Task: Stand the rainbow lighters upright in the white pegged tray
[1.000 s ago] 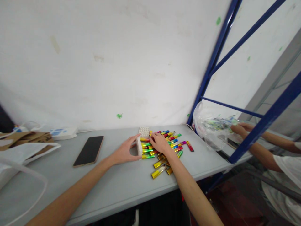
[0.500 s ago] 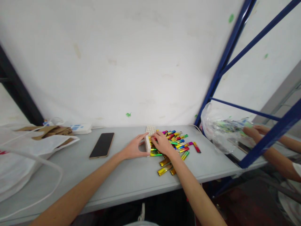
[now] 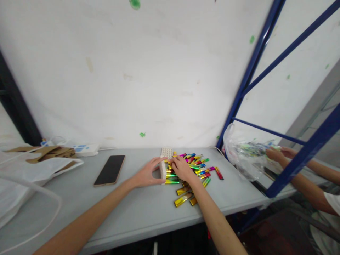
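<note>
White wall (image 3: pixel 159 78) backs grey table (image 3: pixel 138 212); left hand (image 3: pixel 147 174) pinches pale holder (image 3: pixel 163 171); right hand (image 3: pixel 182 169) covers shiny sticks (image 3: pixel 182 200), grip unclear.

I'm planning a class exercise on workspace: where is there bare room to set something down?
Bare grey tabletop lies between the flat black phone and left hand, between both forearms, and between the shiny multicoloured slim pieces and the clear plastic bag. Crowded: around the right hand, among those pieces.

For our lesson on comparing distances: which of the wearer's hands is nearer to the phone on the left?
Left. The left hand is right of the phone, not touching it, holding a white object; the right hand is farther right, at the shiny coloured pieces.
</note>
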### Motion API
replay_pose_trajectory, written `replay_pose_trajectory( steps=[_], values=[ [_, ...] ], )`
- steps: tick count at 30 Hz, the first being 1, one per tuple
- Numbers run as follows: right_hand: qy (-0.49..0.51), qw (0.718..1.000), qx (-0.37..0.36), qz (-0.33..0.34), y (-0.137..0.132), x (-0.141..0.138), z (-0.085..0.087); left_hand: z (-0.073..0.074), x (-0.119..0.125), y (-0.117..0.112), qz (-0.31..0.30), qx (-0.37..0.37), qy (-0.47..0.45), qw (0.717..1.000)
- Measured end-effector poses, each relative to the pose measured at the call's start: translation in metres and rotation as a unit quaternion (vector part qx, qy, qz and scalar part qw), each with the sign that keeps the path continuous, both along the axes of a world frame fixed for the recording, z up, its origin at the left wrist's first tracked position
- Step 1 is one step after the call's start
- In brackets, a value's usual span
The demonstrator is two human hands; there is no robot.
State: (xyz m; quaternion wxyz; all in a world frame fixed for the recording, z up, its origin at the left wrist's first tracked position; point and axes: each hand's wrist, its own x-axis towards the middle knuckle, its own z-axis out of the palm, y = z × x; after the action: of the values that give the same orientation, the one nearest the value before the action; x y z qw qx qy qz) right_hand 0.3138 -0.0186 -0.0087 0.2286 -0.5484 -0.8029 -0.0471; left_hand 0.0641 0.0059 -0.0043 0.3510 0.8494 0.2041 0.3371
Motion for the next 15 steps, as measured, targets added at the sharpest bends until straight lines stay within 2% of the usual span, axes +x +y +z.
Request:
replay_pose_trajectory(
  steps=[4, 7, 11, 15],
  values=[
    [0.056, 0.998, 0.022, 0.005, -0.002, -0.004, 0.003, 0.001, 0.0, 0.001, 0.011, 0.001, -0.004, 1.0],
    [0.072, 0.996, 0.024, 0.036, -0.006, -0.016, 0.005, -0.003, 0.005, 0.002, 0.023, 0.003, -0.019, 1.0],
    [-0.003, 0.999, -0.001, 0.037, -0.011, -0.027, 0.005, -0.007, 0.012, 0.003, 0.025, 0.0, -0.037, 0.999],
    [-0.062, 0.998, 0.008, 0.024, -0.014, -0.025, 0.001, -0.009, 0.011, 0.005, 0.02, -0.013, -0.036, 0.999]
  ],
)
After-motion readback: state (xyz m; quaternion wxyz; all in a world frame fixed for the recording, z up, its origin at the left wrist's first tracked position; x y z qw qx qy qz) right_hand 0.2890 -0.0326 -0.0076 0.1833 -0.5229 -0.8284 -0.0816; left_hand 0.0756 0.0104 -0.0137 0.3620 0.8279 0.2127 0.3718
